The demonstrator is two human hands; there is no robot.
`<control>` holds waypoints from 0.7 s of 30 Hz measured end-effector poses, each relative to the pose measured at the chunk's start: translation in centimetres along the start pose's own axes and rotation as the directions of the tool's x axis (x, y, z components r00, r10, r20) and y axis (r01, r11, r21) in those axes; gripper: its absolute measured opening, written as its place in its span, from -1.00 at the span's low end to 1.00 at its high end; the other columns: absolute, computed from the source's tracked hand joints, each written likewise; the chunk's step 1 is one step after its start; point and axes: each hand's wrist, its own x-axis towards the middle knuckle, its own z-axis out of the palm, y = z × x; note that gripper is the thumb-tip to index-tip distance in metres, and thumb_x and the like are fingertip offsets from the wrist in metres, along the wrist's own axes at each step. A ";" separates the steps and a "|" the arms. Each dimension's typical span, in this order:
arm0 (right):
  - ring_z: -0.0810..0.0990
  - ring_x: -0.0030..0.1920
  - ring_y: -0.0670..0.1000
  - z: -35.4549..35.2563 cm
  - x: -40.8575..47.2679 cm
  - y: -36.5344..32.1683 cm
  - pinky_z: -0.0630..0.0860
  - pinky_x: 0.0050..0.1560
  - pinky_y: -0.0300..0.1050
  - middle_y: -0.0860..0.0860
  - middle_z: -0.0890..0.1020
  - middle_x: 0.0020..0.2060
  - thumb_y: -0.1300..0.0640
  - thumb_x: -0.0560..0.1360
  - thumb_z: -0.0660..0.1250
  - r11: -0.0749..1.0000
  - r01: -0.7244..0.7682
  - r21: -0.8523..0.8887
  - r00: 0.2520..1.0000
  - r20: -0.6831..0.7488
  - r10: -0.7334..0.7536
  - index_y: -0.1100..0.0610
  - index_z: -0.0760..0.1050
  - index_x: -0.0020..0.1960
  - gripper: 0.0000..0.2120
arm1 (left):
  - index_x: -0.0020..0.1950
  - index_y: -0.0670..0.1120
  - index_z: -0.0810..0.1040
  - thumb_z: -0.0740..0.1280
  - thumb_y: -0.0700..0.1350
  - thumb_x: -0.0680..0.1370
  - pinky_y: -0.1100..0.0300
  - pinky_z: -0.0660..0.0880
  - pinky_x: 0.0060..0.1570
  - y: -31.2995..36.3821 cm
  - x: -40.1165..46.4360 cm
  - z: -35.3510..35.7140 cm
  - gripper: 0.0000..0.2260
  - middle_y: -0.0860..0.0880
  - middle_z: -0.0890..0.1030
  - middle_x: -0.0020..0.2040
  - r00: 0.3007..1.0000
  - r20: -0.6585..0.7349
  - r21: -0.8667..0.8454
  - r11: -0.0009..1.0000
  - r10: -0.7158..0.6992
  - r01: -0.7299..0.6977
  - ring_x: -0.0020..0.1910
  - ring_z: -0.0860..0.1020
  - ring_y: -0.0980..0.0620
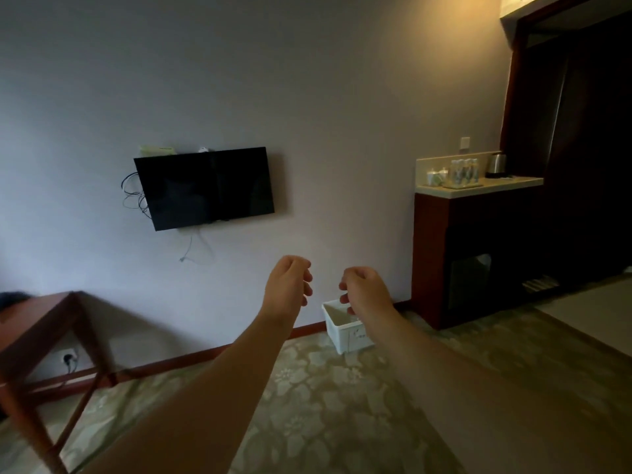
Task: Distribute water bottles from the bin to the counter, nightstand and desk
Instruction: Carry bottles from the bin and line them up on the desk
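Note:
A white plastic bin (342, 331) stands on the carpet against the far wall; its inside is partly hidden by my right wrist. Several water bottles (464, 172) stand together on the pale counter (506, 184) at the right. My left hand (289, 285) and my right hand (364, 290) are both raised in front of me, side by side, with fingers loosely curled and nothing in them. Both hover well short of the bin.
A dark television (205, 188) hangs on the wall with loose cables. A wooden desk (37, 319) stands at the left. A kettle (496, 164) and cups (436, 177) share the counter. A dark wood cabinet (472, 254) sits under the counter.

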 end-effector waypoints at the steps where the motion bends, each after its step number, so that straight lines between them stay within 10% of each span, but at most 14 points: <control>1: 0.57 -0.22 -0.07 1.1 2.3 0.1 0.42 -0.40 -0.31 -0.03 0.59 -0.14 0.05 0.63 0.16 1.000 0.004 -0.007 1.000 -0.009 -0.004 0.02 0.46 0.11 -0.86 | 0.01 -0.11 0.51 0.18 -0.10 0.64 0.15 0.50 -0.25 -0.9 2.5 -0.3 -0.86 -0.12 0.54 -0.13 1.000 0.017 0.010 1.000 0.008 -0.009 -0.24 0.51 -0.03; 21: 0.54 -0.24 -0.04 10.2 50.7 8.8 0.49 -0.31 -0.21 0.03 0.60 -0.14 0.09 0.61 0.19 0.992 -0.126 -0.010 0.987 -0.104 0.124 0.07 0.50 0.07 -0.87 | -0.02 -0.08 0.55 0.22 -0.06 0.61 0.10 0.54 -0.23 -21.3 50.9 10.2 -0.85 -0.09 0.58 -0.16 0.980 0.164 -0.029 0.993 -0.110 0.116 -0.28 0.55 0.00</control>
